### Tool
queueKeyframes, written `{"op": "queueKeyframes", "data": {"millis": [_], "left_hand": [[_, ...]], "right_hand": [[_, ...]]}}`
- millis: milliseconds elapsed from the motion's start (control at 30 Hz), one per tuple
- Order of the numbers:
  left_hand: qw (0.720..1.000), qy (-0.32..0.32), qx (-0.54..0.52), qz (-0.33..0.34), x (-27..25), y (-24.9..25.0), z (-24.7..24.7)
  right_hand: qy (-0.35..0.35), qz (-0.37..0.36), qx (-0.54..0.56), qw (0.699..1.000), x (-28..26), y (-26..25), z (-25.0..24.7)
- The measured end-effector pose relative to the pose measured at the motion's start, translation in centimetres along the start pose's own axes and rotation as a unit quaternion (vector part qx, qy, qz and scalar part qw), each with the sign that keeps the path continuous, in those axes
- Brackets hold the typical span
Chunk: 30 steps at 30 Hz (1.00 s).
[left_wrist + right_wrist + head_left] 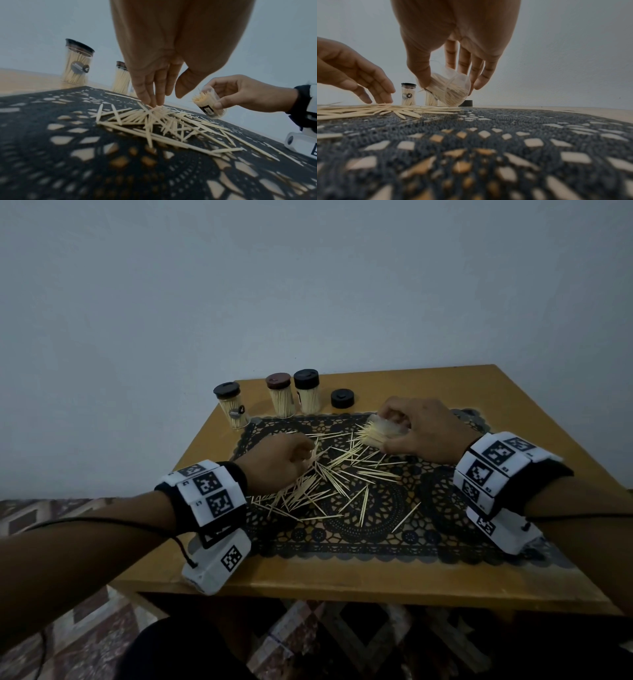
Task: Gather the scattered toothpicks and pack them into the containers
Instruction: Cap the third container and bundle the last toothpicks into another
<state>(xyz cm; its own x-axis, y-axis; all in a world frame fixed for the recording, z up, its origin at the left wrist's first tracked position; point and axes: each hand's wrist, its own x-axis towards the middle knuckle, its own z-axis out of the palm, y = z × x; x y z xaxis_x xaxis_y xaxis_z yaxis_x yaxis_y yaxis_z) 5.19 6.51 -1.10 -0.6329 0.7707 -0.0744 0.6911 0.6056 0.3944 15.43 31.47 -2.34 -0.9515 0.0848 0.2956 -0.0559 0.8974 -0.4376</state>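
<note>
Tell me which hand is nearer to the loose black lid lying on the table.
Right. The right hand, holding the open container, sits just in front of the loose black lid. The left hand is farther off, fingertips on the scattered toothpicks.

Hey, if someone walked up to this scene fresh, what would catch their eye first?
Probably the pale toothpicks strewn across the black lace mat mid-table, with the left hand touching the heap. Next, the right hand gripping a tilted open jar bristling with toothpicks. Behind stand three capped jars and a loose lid.
</note>
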Motion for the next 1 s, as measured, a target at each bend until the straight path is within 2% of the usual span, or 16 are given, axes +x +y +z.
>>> {"op": "queueKeyframes", "data": {"millis": [67,133,267,333,400,567,867,933,1000], "left_hand": [[0.999,0.033,-0.008,0.010,-0.3,-0.3,-0.1],[0.999,0.034,0.031,-0.013,-0.7,-0.9,-0.3],[0.982,-0.067,0.131,-0.119,-1.8,-2.4,-0.3],[0.971,-0.114,0.156,-0.143,-2.5,-2.4,0.0],[0.969,-0.125,0.168,-0.134,-2.9,-1.9,0.1],[0.988,-0.063,0.127,-0.059,-1.7,-1.6,-0.1],[0.992,0.009,0.122,0.004,-0.6,-1.0,0.6],[0.994,0.012,0.108,0.003,-0.8,-1.0,0.6],[0.996,-0.019,0.089,-0.004,-1.2,-0.9,0.5]], "right_hand": [[0.002,0.003,0.003,1.000,0.0,0.0,-0.1],[0.002,0.003,0.005,1.000,0.0,-0.1,-0.1],[0.000,0.006,0.008,1.000,0.0,-0.1,-0.1],[-0.001,0.007,0.007,1.000,0.0,-0.1,-0.1],[-0.001,0.007,0.007,1.000,-0.1,-0.2,-0.2],[0.001,0.010,0.003,1.000,-0.1,-0.3,-0.1],[-0.002,0.010,0.001,1.000,-0.1,-0.2,-0.2],[-0.003,0.011,0.001,1.000,-0.1,-0.2,-0.2],[-0.004,0.011,-0.002,1.000,-0.1,-0.2,-0.2]]}}
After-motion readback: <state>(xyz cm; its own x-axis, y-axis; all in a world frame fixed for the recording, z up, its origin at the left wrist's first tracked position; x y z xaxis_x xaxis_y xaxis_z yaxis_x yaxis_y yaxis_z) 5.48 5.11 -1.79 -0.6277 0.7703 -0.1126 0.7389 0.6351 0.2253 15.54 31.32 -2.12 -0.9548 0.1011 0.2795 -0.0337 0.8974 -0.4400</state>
